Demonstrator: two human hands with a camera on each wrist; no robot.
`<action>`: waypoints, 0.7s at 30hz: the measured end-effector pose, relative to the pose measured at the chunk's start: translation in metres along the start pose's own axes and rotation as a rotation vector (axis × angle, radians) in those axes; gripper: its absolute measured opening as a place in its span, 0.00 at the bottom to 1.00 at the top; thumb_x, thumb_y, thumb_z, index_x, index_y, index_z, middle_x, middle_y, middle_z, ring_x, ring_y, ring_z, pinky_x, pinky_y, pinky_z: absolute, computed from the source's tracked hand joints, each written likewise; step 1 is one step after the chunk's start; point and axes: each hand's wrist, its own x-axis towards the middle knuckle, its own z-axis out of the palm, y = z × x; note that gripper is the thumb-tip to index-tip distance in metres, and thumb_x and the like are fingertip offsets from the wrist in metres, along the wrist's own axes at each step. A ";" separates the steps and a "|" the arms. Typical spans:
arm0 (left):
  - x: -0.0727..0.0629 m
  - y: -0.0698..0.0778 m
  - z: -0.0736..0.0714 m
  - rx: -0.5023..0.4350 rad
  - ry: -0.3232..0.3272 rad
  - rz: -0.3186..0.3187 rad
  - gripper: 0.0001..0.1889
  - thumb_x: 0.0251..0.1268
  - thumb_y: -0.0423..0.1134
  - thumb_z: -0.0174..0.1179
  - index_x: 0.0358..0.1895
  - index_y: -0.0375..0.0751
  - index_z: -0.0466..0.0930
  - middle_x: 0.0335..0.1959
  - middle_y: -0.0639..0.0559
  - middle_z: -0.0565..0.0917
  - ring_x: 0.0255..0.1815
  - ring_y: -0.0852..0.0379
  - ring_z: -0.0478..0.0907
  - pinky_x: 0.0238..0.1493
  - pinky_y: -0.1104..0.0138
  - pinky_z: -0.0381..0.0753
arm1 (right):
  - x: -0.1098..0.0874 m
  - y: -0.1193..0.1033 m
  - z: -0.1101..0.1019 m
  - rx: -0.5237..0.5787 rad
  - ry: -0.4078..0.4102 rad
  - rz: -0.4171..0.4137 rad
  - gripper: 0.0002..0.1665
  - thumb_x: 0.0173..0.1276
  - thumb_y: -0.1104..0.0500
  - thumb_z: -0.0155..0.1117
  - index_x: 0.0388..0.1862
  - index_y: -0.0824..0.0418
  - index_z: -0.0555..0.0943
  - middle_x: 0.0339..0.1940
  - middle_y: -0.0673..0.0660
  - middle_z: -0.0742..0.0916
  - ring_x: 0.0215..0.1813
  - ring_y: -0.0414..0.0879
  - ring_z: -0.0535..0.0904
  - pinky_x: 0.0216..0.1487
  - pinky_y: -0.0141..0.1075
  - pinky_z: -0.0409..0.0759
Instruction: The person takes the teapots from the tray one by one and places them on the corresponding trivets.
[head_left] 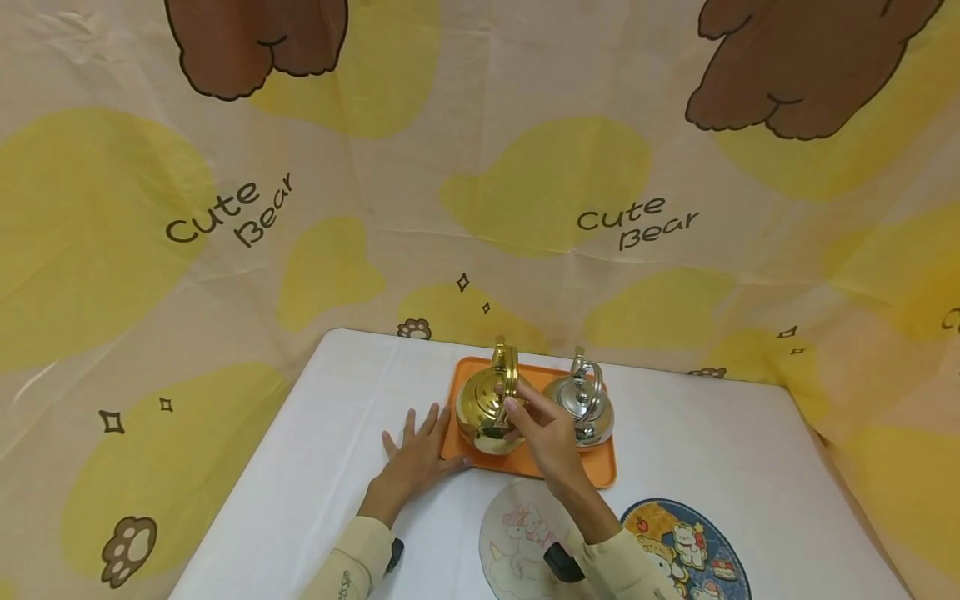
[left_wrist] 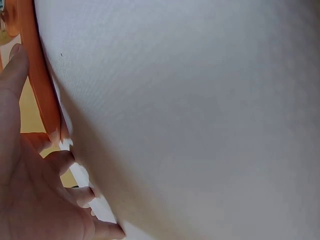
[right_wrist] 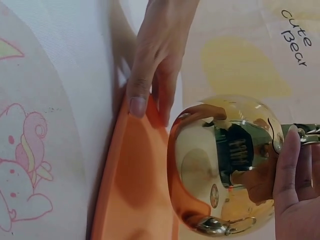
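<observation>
A shiny gold teapot [head_left: 480,410] is at the left end of an orange tray [head_left: 528,472]. My right hand [head_left: 553,437] grips its upright handle, thumb and fingers closed about it. In the right wrist view the rounded gold body [right_wrist: 200,165] fills the middle; whether its base touches the tray I cannot tell. My left hand [head_left: 416,458] rests at the tray's left front corner with fingers spread on the table and the thumb along the rim. Part of that hand [left_wrist: 40,195] shows beside the orange edge in the left wrist view. A silver teapot [head_left: 596,421] stands on the tray's right side.
A pale round mat [head_left: 510,542] with a pink drawing lies in front of the tray, partly under the right forearm. Right of it is a blue round mat [head_left: 701,542] with cartoon bears. The white table [head_left: 315,467] meets a printed cloth backdrop [head_left: 525,200].
</observation>
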 end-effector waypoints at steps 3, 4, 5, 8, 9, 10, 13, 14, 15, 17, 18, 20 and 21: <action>-0.001 0.000 0.000 0.000 0.000 0.000 0.54 0.67 0.69 0.64 0.87 0.44 0.53 0.88 0.40 0.54 0.86 0.24 0.41 0.72 0.18 0.35 | -0.003 -0.005 -0.002 -0.007 -0.015 -0.018 0.27 0.82 0.61 0.62 0.76 0.64 0.76 0.66 0.68 0.86 0.45 0.44 0.87 0.42 0.48 0.90; -0.001 0.000 -0.001 0.001 0.001 0.001 0.54 0.67 0.69 0.64 0.87 0.44 0.53 0.88 0.40 0.54 0.86 0.24 0.41 0.72 0.18 0.36 | -0.004 -0.006 -0.002 -0.010 -0.019 -0.027 0.27 0.82 0.62 0.61 0.76 0.64 0.76 0.66 0.68 0.86 0.45 0.44 0.87 0.41 0.46 0.90; -0.001 0.000 -0.001 0.001 0.001 0.002 0.54 0.68 0.69 0.64 0.87 0.44 0.53 0.87 0.40 0.54 0.86 0.24 0.41 0.72 0.18 0.36 | -0.005 -0.008 -0.003 -0.012 -0.022 -0.033 0.27 0.82 0.62 0.61 0.76 0.64 0.76 0.66 0.68 0.86 0.45 0.45 0.88 0.41 0.46 0.90; -0.001 0.001 -0.001 0.006 0.001 0.006 0.54 0.68 0.69 0.64 0.87 0.43 0.53 0.87 0.40 0.54 0.86 0.24 0.41 0.72 0.18 0.36 | -0.009 -0.012 -0.005 -0.021 -0.030 -0.057 0.26 0.82 0.63 0.61 0.76 0.64 0.76 0.66 0.69 0.85 0.45 0.46 0.88 0.40 0.44 0.90; -0.001 0.001 -0.001 0.008 0.001 0.008 0.53 0.68 0.69 0.64 0.87 0.43 0.53 0.87 0.40 0.54 0.86 0.24 0.41 0.72 0.18 0.36 | -0.010 -0.013 -0.006 -0.023 -0.032 -0.064 0.26 0.82 0.63 0.61 0.76 0.65 0.76 0.66 0.69 0.85 0.45 0.46 0.88 0.40 0.45 0.90; -0.001 0.001 -0.001 0.006 0.003 0.010 0.53 0.68 0.68 0.64 0.87 0.43 0.53 0.87 0.40 0.54 0.86 0.24 0.41 0.71 0.18 0.36 | -0.011 -0.014 -0.007 -0.023 -0.033 -0.069 0.26 0.82 0.64 0.61 0.76 0.65 0.76 0.66 0.70 0.85 0.44 0.46 0.88 0.39 0.45 0.90; 0.000 0.000 -0.001 0.010 0.002 0.011 0.53 0.69 0.68 0.64 0.87 0.44 0.53 0.87 0.40 0.54 0.86 0.24 0.41 0.71 0.18 0.36 | -0.015 -0.016 -0.009 -0.028 -0.035 -0.070 0.26 0.81 0.64 0.61 0.75 0.65 0.76 0.65 0.70 0.85 0.44 0.48 0.88 0.39 0.47 0.90; 0.000 0.000 0.000 0.012 0.004 0.009 0.53 0.69 0.68 0.64 0.87 0.44 0.53 0.87 0.40 0.54 0.86 0.24 0.41 0.71 0.18 0.36 | -0.017 -0.016 -0.010 -0.031 -0.038 -0.068 0.26 0.82 0.63 0.61 0.75 0.65 0.76 0.65 0.70 0.85 0.45 0.48 0.88 0.40 0.47 0.90; -0.001 -0.001 0.000 0.011 0.005 0.007 0.53 0.69 0.68 0.64 0.87 0.44 0.53 0.87 0.40 0.54 0.86 0.24 0.42 0.71 0.17 0.36 | -0.018 -0.017 -0.010 -0.034 -0.042 -0.067 0.26 0.82 0.63 0.61 0.76 0.64 0.76 0.65 0.70 0.85 0.45 0.48 0.88 0.40 0.47 0.90; -0.001 -0.002 0.000 0.015 0.005 0.006 0.53 0.69 0.69 0.63 0.87 0.43 0.53 0.87 0.40 0.54 0.86 0.24 0.42 0.71 0.17 0.36 | -0.021 -0.017 -0.012 -0.044 -0.051 -0.069 0.26 0.82 0.63 0.61 0.76 0.64 0.76 0.65 0.69 0.85 0.46 0.49 0.88 0.40 0.47 0.90; -0.001 -0.002 0.000 0.013 0.008 0.007 0.53 0.68 0.69 0.63 0.87 0.43 0.53 0.87 0.39 0.54 0.86 0.23 0.42 0.71 0.17 0.37 | -0.022 -0.017 -0.013 -0.047 -0.056 -0.072 0.26 0.82 0.63 0.60 0.76 0.64 0.75 0.66 0.69 0.85 0.47 0.49 0.88 0.40 0.47 0.90; -0.002 -0.002 -0.001 0.005 0.008 0.012 0.53 0.68 0.70 0.63 0.87 0.43 0.53 0.87 0.39 0.54 0.86 0.23 0.42 0.71 0.17 0.36 | -0.025 -0.018 -0.014 -0.050 -0.059 -0.086 0.26 0.82 0.64 0.59 0.76 0.66 0.75 0.66 0.70 0.85 0.48 0.50 0.88 0.40 0.48 0.90; -0.003 -0.002 -0.001 0.003 0.007 0.016 0.53 0.69 0.70 0.63 0.87 0.43 0.53 0.87 0.39 0.54 0.86 0.23 0.42 0.71 0.17 0.36 | -0.026 -0.018 -0.015 -0.054 -0.059 -0.096 0.26 0.82 0.65 0.59 0.76 0.67 0.75 0.66 0.71 0.85 0.49 0.50 0.88 0.39 0.48 0.90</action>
